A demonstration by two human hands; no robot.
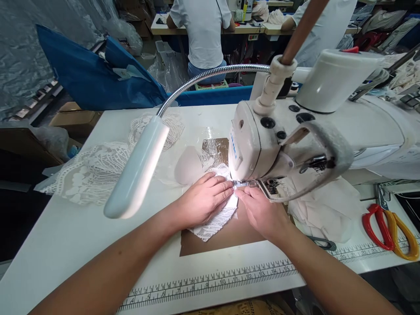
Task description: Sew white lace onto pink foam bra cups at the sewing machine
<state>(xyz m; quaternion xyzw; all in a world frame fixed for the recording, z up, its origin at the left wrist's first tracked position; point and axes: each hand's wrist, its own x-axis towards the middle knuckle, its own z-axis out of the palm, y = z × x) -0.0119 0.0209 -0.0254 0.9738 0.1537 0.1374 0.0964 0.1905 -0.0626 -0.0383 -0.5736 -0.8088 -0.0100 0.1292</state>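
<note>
A white sewing machine (249,144) stands over the table, and a piece of white lace fabric (210,227) lies under its presser foot (244,184). My left hand (205,199) rests flat on the lace, fingers stretched toward the needle area. Close to the presser foot, on the other side, my right hand (262,210) has its fingers closed at the fabric's edge; what they pinch is mostly hidden. Beneath the lace is a brown plate (223,238) set on the white tabletop. A pale rounded fabric piece (188,166) lies just beyond my left hand.
A lamp (138,170) on a bendy metal neck hangs at left, above white lace pieces (95,170). Pale fabric (324,210), red-and-yellow-handled scissors (390,232) and small dark snips (323,243) lie at right. A ruler strip (210,284) runs along the front edge. Other people sit behind.
</note>
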